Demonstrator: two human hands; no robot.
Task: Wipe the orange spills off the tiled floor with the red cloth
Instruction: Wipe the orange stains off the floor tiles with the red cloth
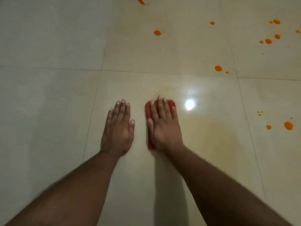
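My right hand (162,123) lies flat with straight fingers on top of the folded red cloth (148,110), pressing it to the glossy tiled floor (48,95). Only the cloth's left edge and far corner show around the hand. My left hand (118,128) rests flat on the tile just left of it, fingers straight and holding nothing. Orange spills dot the floor beyond and to the right: one drop (157,32) ahead, another (218,68) further right, a cluster (268,41) at the far right, and drops (288,125) level with my right hand.
A faint yellowish smear (216,136) spreads over the tile to the right of the cloth. A bright lamp reflection (189,104) glares just right of my fingers. More orange splatter (141,0) lies at the top edge. Grout lines cross the floor.
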